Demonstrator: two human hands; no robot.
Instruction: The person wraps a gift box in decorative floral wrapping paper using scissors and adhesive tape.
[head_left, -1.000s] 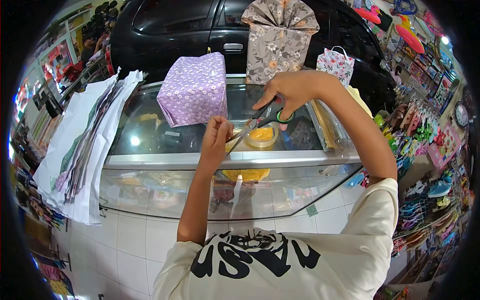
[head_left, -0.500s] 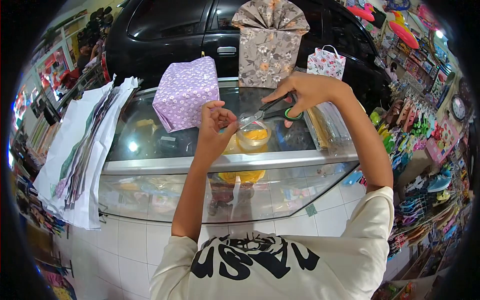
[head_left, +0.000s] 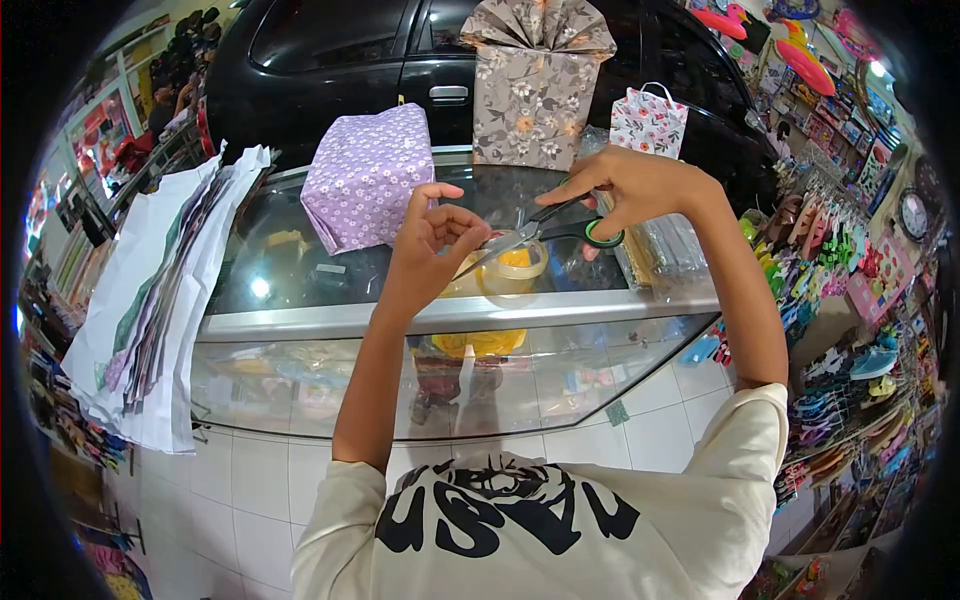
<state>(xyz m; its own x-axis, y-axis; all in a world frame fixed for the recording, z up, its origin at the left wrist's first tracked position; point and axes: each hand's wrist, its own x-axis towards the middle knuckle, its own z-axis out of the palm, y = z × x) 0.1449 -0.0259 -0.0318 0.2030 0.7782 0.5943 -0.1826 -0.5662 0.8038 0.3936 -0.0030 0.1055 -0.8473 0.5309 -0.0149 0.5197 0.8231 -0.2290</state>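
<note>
My right hand (head_left: 640,190) grips a pair of scissors (head_left: 528,232) with black and green handles, its fingers and thumb in the loops. The blades are spread and point left toward my left hand (head_left: 432,245). That hand has thumb and fingertips pinched together right by the blades, with the index finger raised; whatever sits in the pinch is too small or too clear to make out. Under the scissors, a roll of clear tape (head_left: 541,262) lies on the glass counter (head_left: 385,285). Beside my left hand is a box wrapped in purple flowered paper (head_left: 368,178).
Behind the counter's back edge stand a tall brown flowered gift package (head_left: 530,110) and a small flowered gift bag (head_left: 648,125). Sheets of wrapping paper (head_left: 125,310) hang at the left. Clear plastic packets (head_left: 668,255) lie right. A black car (head_left: 330,85) is parked behind.
The scissors have moved slightly right and their blades are spread wider. My left hand stays pinched, its index finger raised more. The view has shifted a little.
</note>
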